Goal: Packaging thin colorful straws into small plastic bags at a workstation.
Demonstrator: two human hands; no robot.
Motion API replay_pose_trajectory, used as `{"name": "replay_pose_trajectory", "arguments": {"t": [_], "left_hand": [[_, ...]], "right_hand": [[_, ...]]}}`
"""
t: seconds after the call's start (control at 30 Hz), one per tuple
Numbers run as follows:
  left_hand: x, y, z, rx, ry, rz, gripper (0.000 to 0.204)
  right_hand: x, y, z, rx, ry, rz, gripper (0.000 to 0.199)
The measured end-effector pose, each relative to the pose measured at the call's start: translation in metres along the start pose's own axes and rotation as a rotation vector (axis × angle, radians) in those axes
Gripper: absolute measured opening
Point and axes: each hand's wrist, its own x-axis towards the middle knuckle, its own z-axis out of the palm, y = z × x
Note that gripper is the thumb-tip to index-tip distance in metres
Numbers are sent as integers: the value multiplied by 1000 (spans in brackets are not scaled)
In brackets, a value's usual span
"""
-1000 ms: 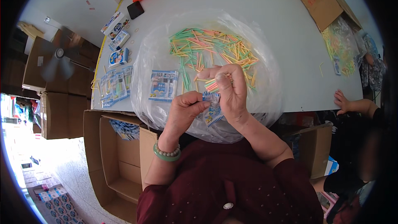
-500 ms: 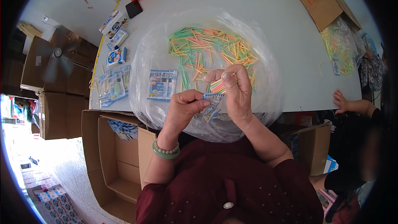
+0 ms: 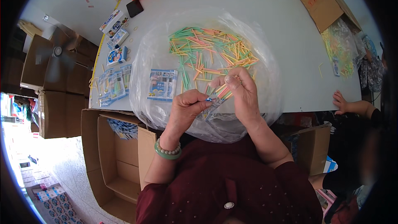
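Since half a second ago the left hand (image 3: 188,107) and right hand (image 3: 242,91), fingers pinched on the small blue-printed clear packet (image 3: 212,103) and thin coloured sticks (image 3: 225,91), have barely shifted.

Bright, even daylight falls on the white table (image 3: 269,12), with soft glare on the clear plastic sheet (image 3: 265,99) spread over it. Beyond the table's edges the fisheye bends lines and fades into black corners. Focus stays sharp centrally.

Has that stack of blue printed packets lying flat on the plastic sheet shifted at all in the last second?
No. The stack of blue packets sits in the same spot on the clear plastic sheet, left of the pile of coloured sticks, as it did before.
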Motion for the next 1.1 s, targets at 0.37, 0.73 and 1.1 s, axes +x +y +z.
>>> {"name": "replay_pose_trajectory", "arguments": {"t": [0.37,0.73,1.1], "left_hand": [[-2,-4,-1,-75,-3,-52,3],[2,-14,11,4,136,95,8],[12,-40,5,-340,79,86,19]], "right_hand": [[2,2,-8,78,-203,44,13],[-6,15,4,-228,-302,-13,10],[-1,30,-22,-611,-235,46,34]]}}
